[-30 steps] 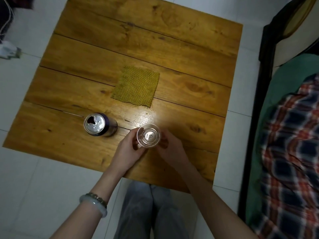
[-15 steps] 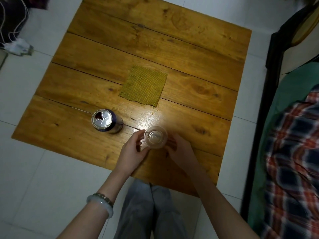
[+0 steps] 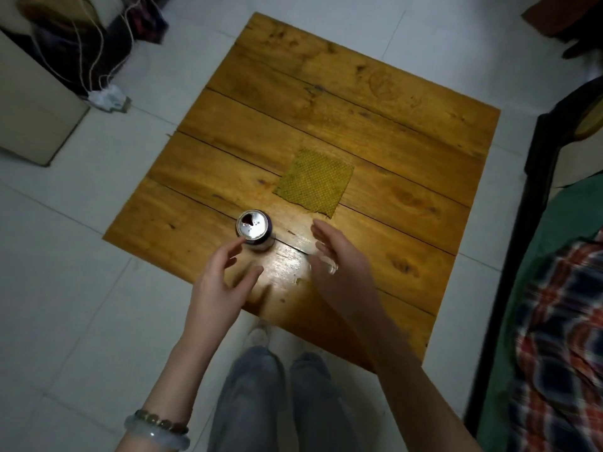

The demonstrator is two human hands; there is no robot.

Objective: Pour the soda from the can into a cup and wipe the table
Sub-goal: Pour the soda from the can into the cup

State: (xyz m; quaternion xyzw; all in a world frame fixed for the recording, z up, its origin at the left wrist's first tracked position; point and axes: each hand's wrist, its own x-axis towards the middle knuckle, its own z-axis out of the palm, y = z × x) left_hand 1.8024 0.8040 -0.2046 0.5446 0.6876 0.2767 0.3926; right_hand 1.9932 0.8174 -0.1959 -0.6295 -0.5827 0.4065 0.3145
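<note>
Just beyond the left hand (image 3: 222,275), the can (image 3: 255,230) stands upright on the worktop (image 3: 375,119), its long axis vertical and its opened top facing the camera, with dark soda showing in the mouth. The left hand's fingers (image 3: 235,247) are spread and empty, the fingertips almost at the can's near rim, so this hand is clearly the nearer one. To the right of the can, the clear cup (image 3: 324,261) sits partly hidden behind the right hand (image 3: 339,265), which is open and curved beside it; whether it touches the cup cannot be told. The cup looks empty. Beyond and to the right of the can, the yellow cloth (image 3: 314,183) lies flat.
</note>
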